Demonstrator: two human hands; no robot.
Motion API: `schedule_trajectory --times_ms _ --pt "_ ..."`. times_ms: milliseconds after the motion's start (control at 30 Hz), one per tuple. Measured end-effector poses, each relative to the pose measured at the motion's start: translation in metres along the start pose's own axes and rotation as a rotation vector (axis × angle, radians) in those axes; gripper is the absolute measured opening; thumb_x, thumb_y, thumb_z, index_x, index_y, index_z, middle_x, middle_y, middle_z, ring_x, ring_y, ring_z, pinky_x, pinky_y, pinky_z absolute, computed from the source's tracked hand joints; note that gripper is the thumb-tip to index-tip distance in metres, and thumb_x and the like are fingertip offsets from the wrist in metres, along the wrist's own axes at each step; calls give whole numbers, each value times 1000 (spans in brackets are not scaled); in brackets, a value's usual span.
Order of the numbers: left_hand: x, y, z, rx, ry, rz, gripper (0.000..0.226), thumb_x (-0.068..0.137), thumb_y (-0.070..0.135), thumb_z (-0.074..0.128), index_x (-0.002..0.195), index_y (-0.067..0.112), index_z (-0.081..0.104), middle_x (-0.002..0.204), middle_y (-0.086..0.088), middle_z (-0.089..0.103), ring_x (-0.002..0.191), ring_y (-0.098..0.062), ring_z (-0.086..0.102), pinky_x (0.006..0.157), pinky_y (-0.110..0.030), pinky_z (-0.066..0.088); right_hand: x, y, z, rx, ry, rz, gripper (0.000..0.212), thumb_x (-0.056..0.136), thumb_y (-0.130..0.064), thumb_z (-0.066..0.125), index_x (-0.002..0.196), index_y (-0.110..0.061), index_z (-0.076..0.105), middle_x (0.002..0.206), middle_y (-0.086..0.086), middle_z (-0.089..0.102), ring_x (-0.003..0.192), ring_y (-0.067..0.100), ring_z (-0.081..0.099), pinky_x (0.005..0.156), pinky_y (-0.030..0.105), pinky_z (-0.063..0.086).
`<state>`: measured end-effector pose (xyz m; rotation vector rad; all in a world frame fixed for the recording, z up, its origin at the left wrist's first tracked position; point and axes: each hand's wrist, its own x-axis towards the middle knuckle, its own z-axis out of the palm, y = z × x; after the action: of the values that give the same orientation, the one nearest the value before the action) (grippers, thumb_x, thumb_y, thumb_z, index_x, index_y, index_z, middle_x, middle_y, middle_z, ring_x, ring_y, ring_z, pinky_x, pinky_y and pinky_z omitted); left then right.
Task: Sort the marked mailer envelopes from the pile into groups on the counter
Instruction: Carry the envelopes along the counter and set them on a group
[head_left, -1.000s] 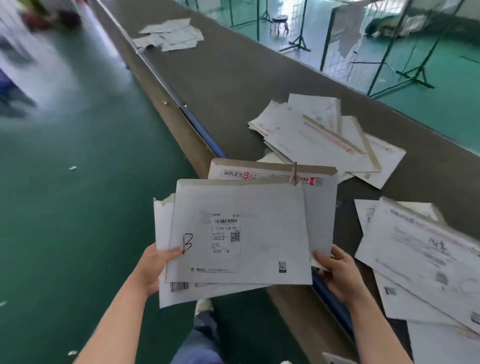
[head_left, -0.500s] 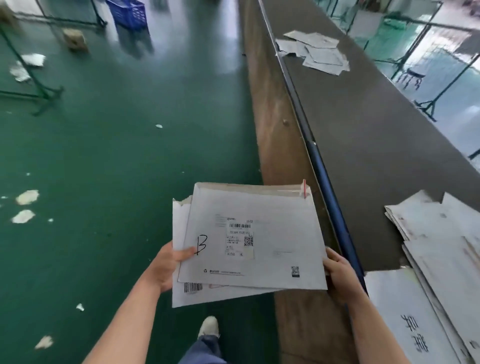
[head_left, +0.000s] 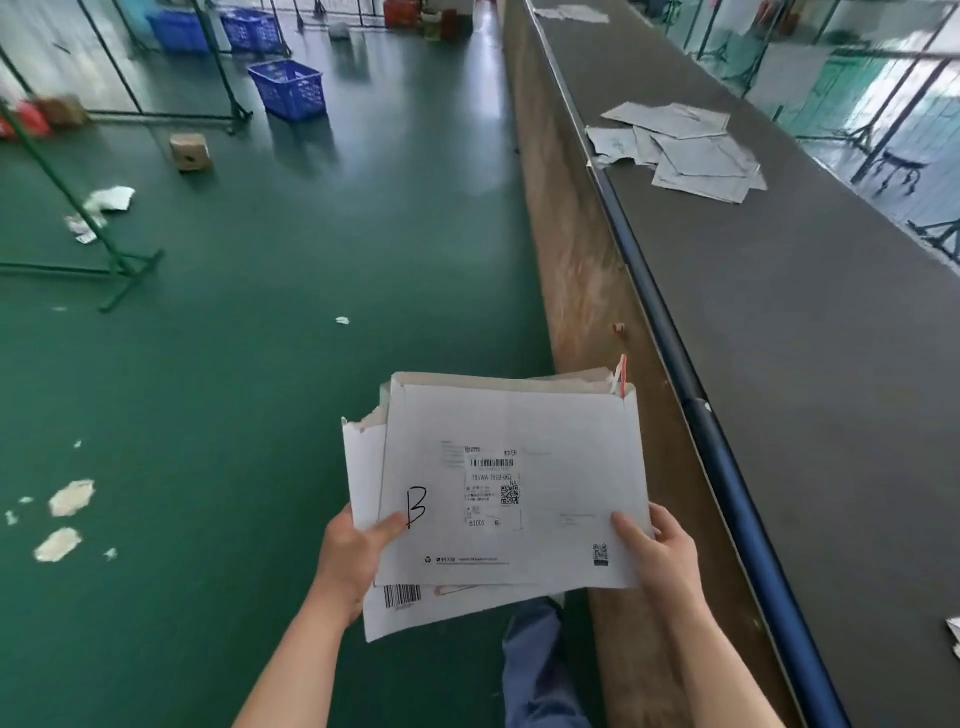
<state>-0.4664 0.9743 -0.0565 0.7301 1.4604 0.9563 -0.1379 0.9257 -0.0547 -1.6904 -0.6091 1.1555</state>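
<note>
I am looking at a big work hall where mail gets sorted, like a warehouse. The shiny green floor (head_left: 322, 270) is wide and has torn bits of paper (head_left: 70, 498) lying on it. A very long grey counter (head_left: 810, 332) runs far down the right side, with a blue rail along its edge. A pile of grey mailers (head_left: 685, 150) sits on it. Blue plastic baskets (head_left: 289, 89) stand on the floor by green metal racks (head_left: 78, 208). A small cardboard box (head_left: 190, 151) sits near them. Green wire fence panels (head_left: 883, 78) stand behind the counter.
</note>
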Motion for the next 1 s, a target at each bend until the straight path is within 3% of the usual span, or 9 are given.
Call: schedule_trajectory --times_ms 167,300,433,533,633,733,867,1000 --pt "103 70 78 2 -31 -20 26 89 4 74 115 6 70 104 -15 78 94 -38 76 83 -57 61 132 -65 7 51 19 4 9 94 -12 73 101 -12 70 87 10 79 70 22 77 55 29 61" --pt "181 144 125 -80 -54 -4 27 91 4 69 118 2 69 108 -22 76 98 -43 74 87 -61 58 223 -145 23 68 -32 -54 14 95 -13 73 108 -10 70 89 8 80 73 21 78 56 27 60" --pt "242 195 145 -145 -103 49 38 87 8 73 124 3 66 115 -23 74 104 -45 72 91 -62 56 296 -210 64 89 -95 -107 25 95 -18 73 118 -21 65 98 6 79 80 20 78 59 28 62" --pt "296 220 142 -217 -129 43 58 76 13 74 132 3 61 122 -25 71 111 -48 68 94 -67 53 353 -241 110 50 -175 -167 27 96 -11 70 117 -26 65 95 -5 80 81 14 77 60 23 60" --pt "356 238 132 -261 -119 56 58 77 13 71 134 3 59 124 -25 70 112 -49 68 91 -65 55 406 -263 159 -27 -244 -187 31 96 -5 68 112 -31 66 91 -16 78 81 8 76 60 20 59" --pt "440 266 115 -273 -12 69 51 83 6 75 131 3 59 123 -25 70 109 -50 68 93 -70 52 477 -294 218 -117 -283 -168 28 94 -1 69 111 -23 69 95 -6 80 84 15 77 64 23 60" --pt "562 338 93 -215 137 95 30 93 -1 65 121 10 66 113 -17 76 104 -45 71 93 -69 52 573 -354 309 -257 -331 -149 16 90 -2 72 102 -13 73 90 1 79 84 26 76 70 37 62" --pt "651 433 101 -125 125 177 27 96 3 64 120 14 68 111 -8 77 105 -36 72 94 -62 55 645 -424 370 -231 -294 -149 7 91 -13 75 97 -9 74 89 5 80 82 27 77 79 48 63"
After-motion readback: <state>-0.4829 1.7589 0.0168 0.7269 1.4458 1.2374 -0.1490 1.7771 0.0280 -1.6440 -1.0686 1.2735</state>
